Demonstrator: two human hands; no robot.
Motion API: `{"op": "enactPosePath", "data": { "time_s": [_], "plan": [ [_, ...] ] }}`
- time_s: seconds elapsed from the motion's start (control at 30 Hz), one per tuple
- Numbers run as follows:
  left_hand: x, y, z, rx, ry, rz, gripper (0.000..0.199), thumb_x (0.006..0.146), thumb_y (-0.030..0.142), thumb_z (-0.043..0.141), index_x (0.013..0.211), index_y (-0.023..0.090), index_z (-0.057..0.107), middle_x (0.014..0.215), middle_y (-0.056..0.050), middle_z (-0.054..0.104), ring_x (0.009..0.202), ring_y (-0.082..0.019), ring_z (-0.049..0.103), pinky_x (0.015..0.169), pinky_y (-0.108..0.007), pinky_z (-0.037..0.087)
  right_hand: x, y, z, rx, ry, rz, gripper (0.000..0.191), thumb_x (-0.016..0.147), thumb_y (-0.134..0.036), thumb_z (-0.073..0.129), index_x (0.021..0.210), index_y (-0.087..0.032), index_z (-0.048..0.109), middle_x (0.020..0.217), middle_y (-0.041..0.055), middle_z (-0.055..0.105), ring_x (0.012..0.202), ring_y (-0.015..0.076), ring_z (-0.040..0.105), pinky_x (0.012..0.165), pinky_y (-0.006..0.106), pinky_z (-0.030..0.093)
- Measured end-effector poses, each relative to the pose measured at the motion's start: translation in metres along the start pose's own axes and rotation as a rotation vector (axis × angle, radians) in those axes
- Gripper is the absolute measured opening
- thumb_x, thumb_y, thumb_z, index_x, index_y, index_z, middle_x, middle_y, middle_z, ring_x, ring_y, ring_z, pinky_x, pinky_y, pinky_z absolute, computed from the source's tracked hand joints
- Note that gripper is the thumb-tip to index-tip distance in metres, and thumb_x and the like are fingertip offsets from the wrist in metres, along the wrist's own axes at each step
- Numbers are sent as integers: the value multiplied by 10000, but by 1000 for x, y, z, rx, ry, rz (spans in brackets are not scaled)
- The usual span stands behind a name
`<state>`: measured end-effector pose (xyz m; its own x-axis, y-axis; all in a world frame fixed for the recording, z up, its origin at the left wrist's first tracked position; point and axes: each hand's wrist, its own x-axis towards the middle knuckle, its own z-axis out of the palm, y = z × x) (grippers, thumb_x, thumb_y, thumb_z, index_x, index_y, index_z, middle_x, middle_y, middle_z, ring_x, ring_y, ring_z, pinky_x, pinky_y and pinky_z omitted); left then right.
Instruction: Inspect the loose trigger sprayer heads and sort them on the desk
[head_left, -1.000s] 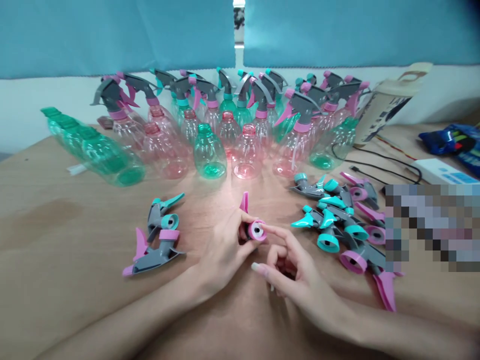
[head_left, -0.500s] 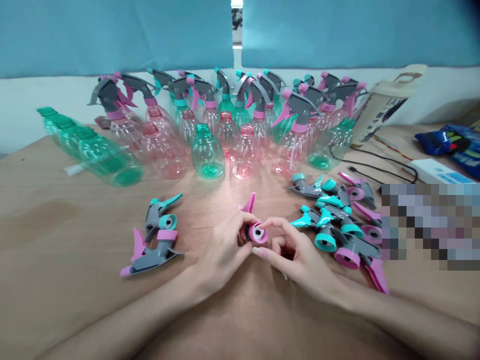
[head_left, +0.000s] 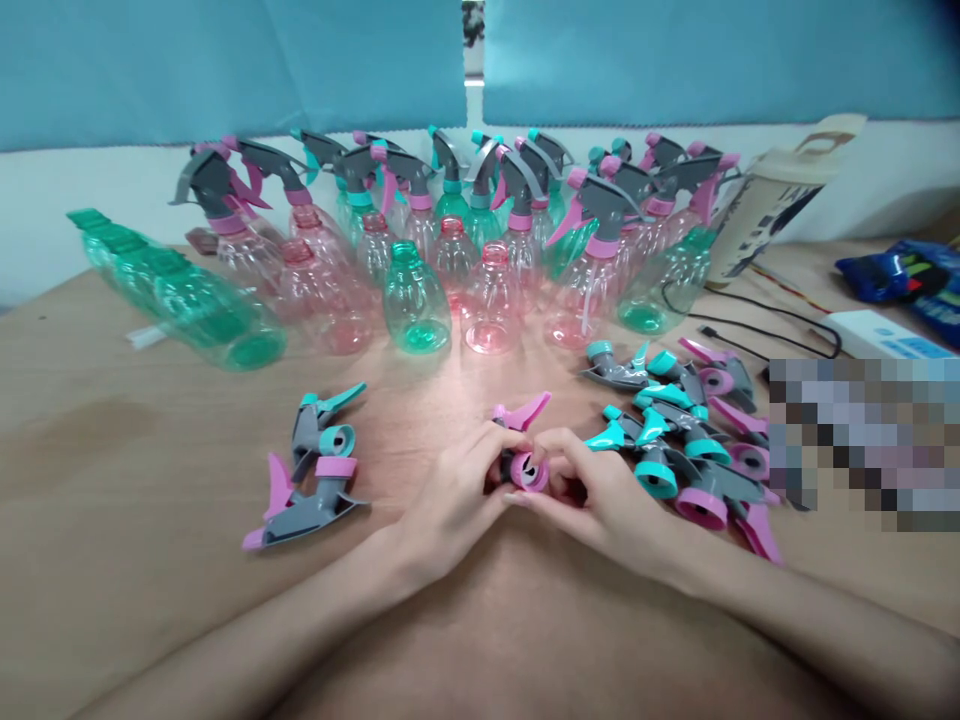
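Between my hands is a grey and pink spray head (head_left: 531,472), its round pink collar facing me and its pink trigger pointing up and right. The fingers of my left hand (head_left: 461,495) wrap round its body from the left. My right hand (head_left: 600,490) has its thumb and bent fingers closed on the collar's right side. Two more spray heads lie left of my hands, one with a teal collar (head_left: 337,440) and one with a pink collar (head_left: 335,468). A pile of teal and pink spray heads (head_left: 656,478) lies to the right.
Rows of clear pink and green bottles (head_left: 417,300) stand behind, many topped with spray heads. Green bottles (head_left: 217,310) stand at left. At right are a cream tumbler (head_left: 772,210), a black cable (head_left: 787,318), a white box (head_left: 885,333) and a blue packet (head_left: 911,285).
My right fingers have closed in on the pink collar. The held spray head has shifted slightly right and turned, so its trigger now leans to the right.
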<state>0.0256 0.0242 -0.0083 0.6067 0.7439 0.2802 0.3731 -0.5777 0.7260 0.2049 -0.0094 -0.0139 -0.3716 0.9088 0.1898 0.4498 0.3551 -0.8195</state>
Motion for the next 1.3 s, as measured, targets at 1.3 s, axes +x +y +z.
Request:
{"op": "enactPosePath", "data": {
  "time_s": [1.3],
  "plan": [
    [3,-2,2,114,18,-3,217,814,112,624,998,198,547,837,17,568,709,-125,526,662,-236,443,-1,4,-1,-57,97,-78,220,840,-358,618,860,-192,475,693,-38,536,532,84,460,507,198,376]
  ]
}}
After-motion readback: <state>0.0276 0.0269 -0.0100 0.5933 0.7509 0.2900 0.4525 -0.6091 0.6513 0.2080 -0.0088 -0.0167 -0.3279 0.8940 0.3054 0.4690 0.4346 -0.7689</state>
